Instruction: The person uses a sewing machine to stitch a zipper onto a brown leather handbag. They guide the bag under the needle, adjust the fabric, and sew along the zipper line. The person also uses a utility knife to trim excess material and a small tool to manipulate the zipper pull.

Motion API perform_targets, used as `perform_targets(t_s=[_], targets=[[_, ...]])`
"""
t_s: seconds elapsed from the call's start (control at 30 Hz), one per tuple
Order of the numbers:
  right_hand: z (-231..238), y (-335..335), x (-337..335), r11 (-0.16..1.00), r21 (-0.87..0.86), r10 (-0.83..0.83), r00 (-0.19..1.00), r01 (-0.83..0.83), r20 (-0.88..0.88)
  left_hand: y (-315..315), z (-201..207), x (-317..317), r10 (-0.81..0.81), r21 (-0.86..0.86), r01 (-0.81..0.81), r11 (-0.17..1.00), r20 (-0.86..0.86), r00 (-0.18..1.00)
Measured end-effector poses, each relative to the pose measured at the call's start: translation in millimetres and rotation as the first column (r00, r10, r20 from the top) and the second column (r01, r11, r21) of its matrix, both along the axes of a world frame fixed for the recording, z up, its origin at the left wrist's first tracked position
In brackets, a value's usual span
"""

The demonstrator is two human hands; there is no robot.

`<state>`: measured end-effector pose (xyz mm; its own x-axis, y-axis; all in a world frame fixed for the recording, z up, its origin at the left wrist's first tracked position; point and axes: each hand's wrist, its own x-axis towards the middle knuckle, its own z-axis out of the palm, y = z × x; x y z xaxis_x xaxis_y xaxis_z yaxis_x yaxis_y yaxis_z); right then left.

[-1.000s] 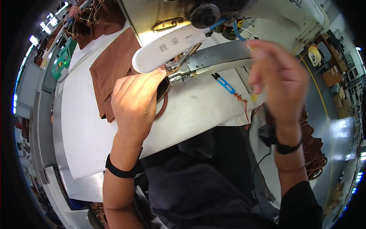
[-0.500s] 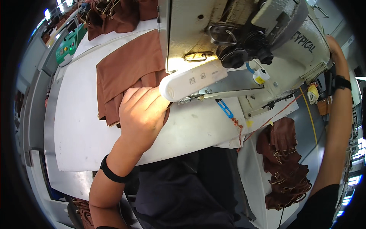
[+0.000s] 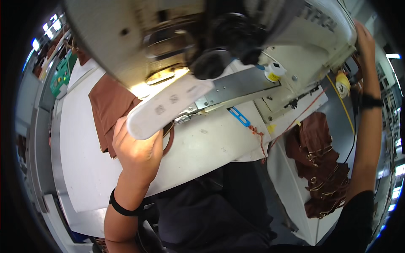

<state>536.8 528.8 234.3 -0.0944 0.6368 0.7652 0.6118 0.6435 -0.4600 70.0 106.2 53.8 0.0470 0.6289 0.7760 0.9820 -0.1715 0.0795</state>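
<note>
A large off-white sewing machine (image 3: pixel 312 55) fills the upper middle, its lamp lit near the needle area. My left hand (image 3: pixel 139 145) is closed on a folded brown leather piece (image 3: pixel 107 99) lying on the white tabletop, just under a white rounded guard (image 3: pixel 162 111). Its fingertips are partly hidden by the guard. A curved brown strap edge (image 3: pixel 169 141) shows beside the thumb. My right hand (image 3: pixel 366 40) reaches up to the far right end of the machine; its fingers are mostly hidden there.
Several brown leather bags (image 3: pixel 316 168) with metal fittings are heaped at the right. A blue slotted tool (image 3: pixel 238 116) on red cord lies on the tabletop (image 3: pixel 198 147). A small white bottle (image 3: pixel 275 72) and a yellow thread cone (image 3: pixel 342 84) stand by the machine. A green device (image 3: pixel 63 76) sits at far left.
My view has tilted and moved closer to the machine head. My left hand and the leather piece appear lower and further left; the curved strap edge now shows more. My right hand stays at the machine's end.
</note>
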Motion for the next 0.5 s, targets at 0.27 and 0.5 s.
perform_targets(t_s=[0.27,0.5], targets=[[-66,-30,-22,0.975,0.197,0.016,0.845,0.106,-0.534,7,5,9,-0.015,-0.061,0.018,0.998,0.043,0.999],[-80,-52,-34,0.999,0.036,0.042,0.754,-0.024,-0.655,8,7,8,-0.024,-0.027,0.023,0.999,-0.019,1.0]])
